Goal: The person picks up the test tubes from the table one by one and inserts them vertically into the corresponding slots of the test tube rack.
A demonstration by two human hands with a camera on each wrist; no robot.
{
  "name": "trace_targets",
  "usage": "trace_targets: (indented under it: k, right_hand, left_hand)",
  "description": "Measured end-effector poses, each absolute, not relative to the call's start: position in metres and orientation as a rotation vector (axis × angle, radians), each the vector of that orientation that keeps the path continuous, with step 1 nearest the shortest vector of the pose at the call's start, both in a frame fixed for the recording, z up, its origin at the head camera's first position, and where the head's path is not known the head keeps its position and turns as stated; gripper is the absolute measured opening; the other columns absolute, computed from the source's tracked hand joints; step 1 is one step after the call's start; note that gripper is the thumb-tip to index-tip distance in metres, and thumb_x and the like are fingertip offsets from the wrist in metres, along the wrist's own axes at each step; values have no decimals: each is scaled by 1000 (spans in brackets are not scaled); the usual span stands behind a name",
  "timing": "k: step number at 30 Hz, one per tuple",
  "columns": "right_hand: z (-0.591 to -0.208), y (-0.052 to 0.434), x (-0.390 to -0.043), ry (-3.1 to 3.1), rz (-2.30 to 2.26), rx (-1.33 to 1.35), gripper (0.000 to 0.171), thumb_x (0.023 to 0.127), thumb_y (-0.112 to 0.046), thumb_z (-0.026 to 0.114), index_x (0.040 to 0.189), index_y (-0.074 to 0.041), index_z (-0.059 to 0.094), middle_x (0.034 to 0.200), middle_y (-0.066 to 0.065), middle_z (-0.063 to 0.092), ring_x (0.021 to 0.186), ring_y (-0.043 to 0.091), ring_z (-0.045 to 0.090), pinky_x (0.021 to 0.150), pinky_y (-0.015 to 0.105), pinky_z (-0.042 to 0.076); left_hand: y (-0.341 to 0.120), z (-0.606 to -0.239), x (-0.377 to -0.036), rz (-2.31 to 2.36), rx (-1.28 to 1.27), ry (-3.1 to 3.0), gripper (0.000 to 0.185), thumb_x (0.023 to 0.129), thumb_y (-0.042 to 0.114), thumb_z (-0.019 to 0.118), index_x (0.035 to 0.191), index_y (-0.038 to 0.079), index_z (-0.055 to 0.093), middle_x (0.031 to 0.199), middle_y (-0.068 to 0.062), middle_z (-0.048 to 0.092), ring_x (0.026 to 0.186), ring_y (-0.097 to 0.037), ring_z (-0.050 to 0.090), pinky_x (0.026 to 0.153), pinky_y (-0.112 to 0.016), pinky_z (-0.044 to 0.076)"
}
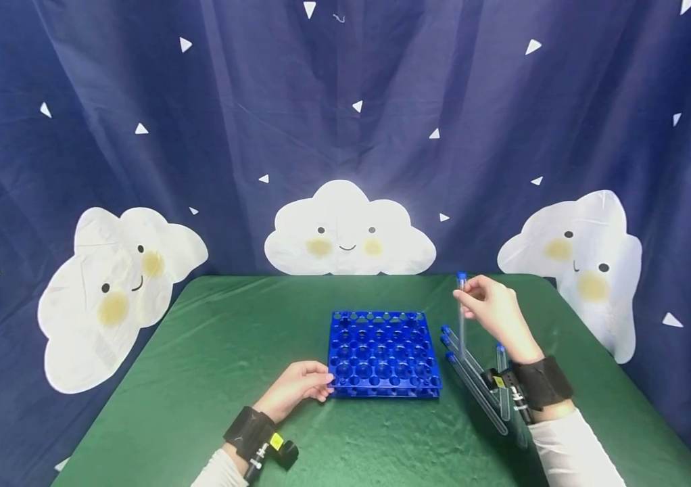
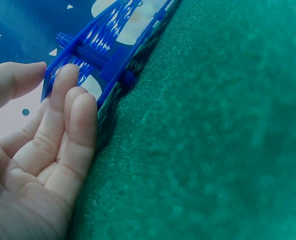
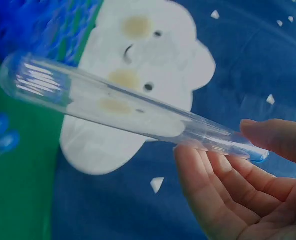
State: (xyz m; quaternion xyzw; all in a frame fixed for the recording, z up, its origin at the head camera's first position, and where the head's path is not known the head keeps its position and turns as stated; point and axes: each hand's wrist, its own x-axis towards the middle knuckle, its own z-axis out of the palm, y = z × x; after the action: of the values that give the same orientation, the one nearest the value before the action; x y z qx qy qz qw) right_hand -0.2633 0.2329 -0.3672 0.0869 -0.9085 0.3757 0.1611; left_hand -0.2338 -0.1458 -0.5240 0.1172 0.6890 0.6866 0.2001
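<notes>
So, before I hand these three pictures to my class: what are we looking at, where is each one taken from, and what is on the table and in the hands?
There is no machine here: a person works with two bare hands, wearing a camera on the head and one strapped to each wrist. The wide picture comes from the head camera and looks down on a table with a green cloth in front of a dark blue curtain printed with smiling clouds. The two close-ups come from the wrist cameras.

On the cloth stands a blue tube rack; its holes look empty. Right of it lie several spare tubes with blue caps.

The left hand touches the rack's near left corner with its fingers. The right hand pinches a clear test tube near its blue-capped top, held roughly upright above the table beside the rack. The right wrist close-up shows that tube is transparent.
</notes>
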Motion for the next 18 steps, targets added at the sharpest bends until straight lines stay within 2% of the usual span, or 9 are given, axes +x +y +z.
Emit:
trace_targets:
  k: [6,10,18]
  right_hand:
    - [-356,200,-268,-2485,1160,311,21,91,-21,69,96,-2,63,86,17,74,66,16,71,60,17,57]
    - [-351,177,-269,-2402,1248,365,20,90,-20,70,95,-2,63,84,16,74,68,21,71,62,21,59]
    - [-353,129,-270,-2300,1410,454,20,89,-18,72,95,-1,65,87,17,73,70,25,72,63,22,59]
  left_hand:
    - [-146,-524,-234,1919,328,1929,26,91,14,66,106,-5,59,85,-1,70,75,-12,66,69,-24,58]
    - [-146,-524,-234,1925,325,1924,26,90,14,67,106,-4,59,85,-1,70,74,-12,66,69,-24,58]
    - [-146,-523,-233,1932,322,1925,26,89,13,67,106,-6,59,84,-2,70,74,-12,66,68,-23,58]
